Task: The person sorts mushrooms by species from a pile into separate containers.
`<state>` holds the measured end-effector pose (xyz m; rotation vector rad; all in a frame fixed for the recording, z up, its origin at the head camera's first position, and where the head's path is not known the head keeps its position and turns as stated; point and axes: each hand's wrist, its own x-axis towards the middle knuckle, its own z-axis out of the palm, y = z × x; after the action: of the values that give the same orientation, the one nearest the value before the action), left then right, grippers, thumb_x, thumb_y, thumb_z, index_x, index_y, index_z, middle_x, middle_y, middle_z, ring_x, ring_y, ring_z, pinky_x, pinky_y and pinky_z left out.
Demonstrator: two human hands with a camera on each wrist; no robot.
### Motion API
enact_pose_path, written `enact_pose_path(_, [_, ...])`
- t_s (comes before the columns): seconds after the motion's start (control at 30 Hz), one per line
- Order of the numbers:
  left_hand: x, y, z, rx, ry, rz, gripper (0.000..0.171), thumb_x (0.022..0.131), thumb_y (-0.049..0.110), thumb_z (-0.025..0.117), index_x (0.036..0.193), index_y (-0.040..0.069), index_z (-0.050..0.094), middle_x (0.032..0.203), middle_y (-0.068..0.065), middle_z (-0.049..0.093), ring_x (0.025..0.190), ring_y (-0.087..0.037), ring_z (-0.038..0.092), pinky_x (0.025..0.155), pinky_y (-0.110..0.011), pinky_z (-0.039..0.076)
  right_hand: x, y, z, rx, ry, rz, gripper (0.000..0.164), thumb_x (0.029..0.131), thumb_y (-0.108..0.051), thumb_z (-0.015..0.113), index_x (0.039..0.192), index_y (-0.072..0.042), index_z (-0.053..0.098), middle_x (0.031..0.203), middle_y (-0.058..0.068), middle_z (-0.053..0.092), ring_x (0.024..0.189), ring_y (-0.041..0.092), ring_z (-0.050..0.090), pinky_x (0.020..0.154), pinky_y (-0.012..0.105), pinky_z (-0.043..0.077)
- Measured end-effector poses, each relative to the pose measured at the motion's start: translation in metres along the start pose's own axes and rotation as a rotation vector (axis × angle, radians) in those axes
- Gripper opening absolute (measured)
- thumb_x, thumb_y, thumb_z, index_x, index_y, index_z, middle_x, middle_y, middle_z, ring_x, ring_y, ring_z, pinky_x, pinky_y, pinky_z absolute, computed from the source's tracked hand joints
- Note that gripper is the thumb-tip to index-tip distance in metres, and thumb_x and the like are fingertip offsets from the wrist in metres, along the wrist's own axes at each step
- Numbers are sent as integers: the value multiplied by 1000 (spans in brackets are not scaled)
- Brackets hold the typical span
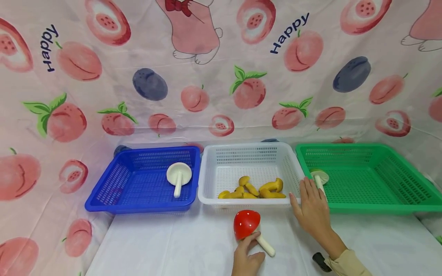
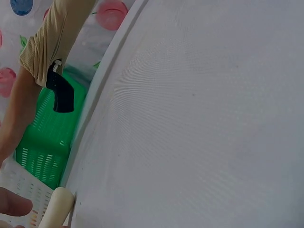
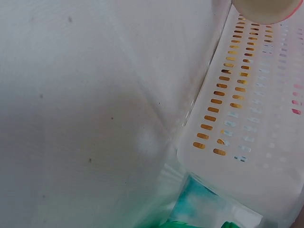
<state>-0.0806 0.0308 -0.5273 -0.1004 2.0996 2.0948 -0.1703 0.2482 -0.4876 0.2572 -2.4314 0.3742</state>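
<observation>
A toy mushroom [image 1: 246, 224] with a red, white-dotted cap and cream stem is in front of the white basket. My left hand [image 1: 247, 256] holds it from the near side, fingers at the cap's edge where the stem begins. In the left wrist view the cream stem [image 2: 58, 208] shows beside a fingertip. My right hand [image 1: 313, 210] has straight fingers, laid over the rims where the white basket [image 1: 241, 202] and green basket [image 1: 373, 208] meet. Near those fingertips, a green-capped mushroom [image 1: 319, 176] with a white stem lies in the green basket, partly covered by the hand.
Several yellow mushrooms [image 1: 248, 186] lie in the white basket. At left, a blue basket [image 1: 138, 209] holds a white mushroom [image 1: 178, 174]. A fruit-print cloth [image 1: 207, 80] hangs behind the baskets. A black strap end [image 1: 321, 262] sticks out by the right sleeve, over the white tabletop [image 1: 165, 245].
</observation>
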Motion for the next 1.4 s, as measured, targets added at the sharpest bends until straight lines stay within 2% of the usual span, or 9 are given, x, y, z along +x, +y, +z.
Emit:
enact_pose_path(0.1, [3, 0, 5, -30, 51, 41, 44, 74, -6, 69, 116, 5, 62, 115, -8, 57, 100, -22, 60, 79, -31, 55, 0, 1, 0, 1, 4, -1, 61, 94, -34, 51, 130, 15, 45, 135, 32, 44, 126, 47, 38, 98, 62, 32])
enact_pose_path(0.23, [7, 1, 7, -83, 135, 115, 38, 72, -8, 72, 108, 1, 61, 97, -7, 60, 85, -17, 63, 67, -24, 54, -1, 1, 1, -2, -1, -2, 61, 95, -35, 50, 131, 15, 45, 136, 32, 44, 126, 46, 38, 98, 61, 32])
enact_pose_path(0.33, [6, 4, 4, -104, 154, 141, 37, 70, -11, 73, 103, -1, 61, 91, -7, 61, 79, -16, 62, 65, -23, 53, -1, 2, 1, -6, -3, -2, 62, 95, -35, 50, 131, 15, 45, 136, 31, 44, 127, 46, 38, 98, 61, 32])
enact_pose_path(0.43, [5, 7, -3, -100, 132, 124, 37, 69, -11, 74, 102, -1, 62, 92, -7, 62, 78, -16, 62, 66, -23, 53, -1, 2, 1, -6, -1, 0, 61, 94, -34, 51, 131, 15, 45, 136, 32, 44, 127, 46, 38, 98, 61, 32])
enact_pose_path(0.6, [2, 12, -17, -38, 90, 78, 38, 70, -8, 76, 104, 1, 63, 96, -4, 62, 82, -14, 62, 69, -24, 54, -1, 1, 0, -5, 12, -4, 61, 93, -33, 52, 130, 15, 46, 135, 32, 44, 126, 47, 39, 97, 62, 32])
enact_pose_path(0.83, [-3, 20, -35, 7, 46, 108, 37, 71, -8, 75, 106, 2, 66, 103, -4, 64, 87, -16, 64, 74, -25, 54, -1, 1, 1, -3, 15, -5, 61, 95, -35, 50, 130, 15, 46, 135, 32, 44, 126, 47, 39, 97, 61, 32])
enact_pose_path(0.97, [-6, 27, -45, 28, 2, 100, 39, 72, -4, 76, 109, 3, 66, 108, -1, 64, 88, -15, 64, 77, -25, 54, -1, 1, 2, -3, 17, -2, 61, 94, -34, 50, 130, 15, 46, 134, 32, 45, 126, 47, 39, 97, 61, 32])
enact_pose_path(1.2, [-15, 38, -54, 42, -31, 159, 39, 71, -8, 74, 108, 3, 68, 107, -4, 64, 85, -15, 65, 81, -29, 53, -2, 2, 3, -2, 10, 6, 62, 95, -35, 50, 132, 14, 45, 136, 32, 43, 127, 46, 38, 99, 62, 31])
enact_pose_path(1.4, [-19, 49, -63, 65, -59, 122, 40, 73, -5, 76, 111, 7, 69, 107, -2, 64, 90, -17, 63, 81, -31, 54, -3, 3, 4, -10, 7, 9, 63, 96, -37, 48, 132, 14, 43, 136, 32, 42, 129, 45, 36, 100, 63, 29])
